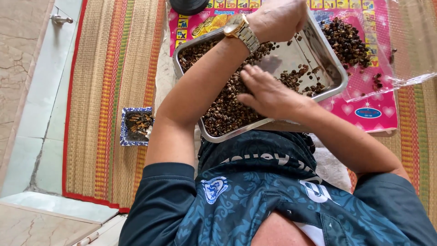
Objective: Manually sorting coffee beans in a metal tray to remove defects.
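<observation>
A rectangular metal tray (334, 68) lies across my lap, tilted, with many dark brown beans (227, 109) heaped toward its near left side. My left hand (277, 18), a gold watch on its wrist, is closed at the tray's far rim and seems to grip it. My right hand (268, 93) lies flat on the beans in the middle of the tray, fingers apart and pointing left. Part of the tray's bare bottom (291, 57) shows between the two hands.
A second pile of beans (348, 41) lies on a pink printed sheet (368, 114) beyond the tray, beside clear plastic film (409, 50). A small blue-and-white square dish (136, 126) of cigarette butts sits on the striped woven mat (104, 91). Tiled floor (27, 91) lies at left.
</observation>
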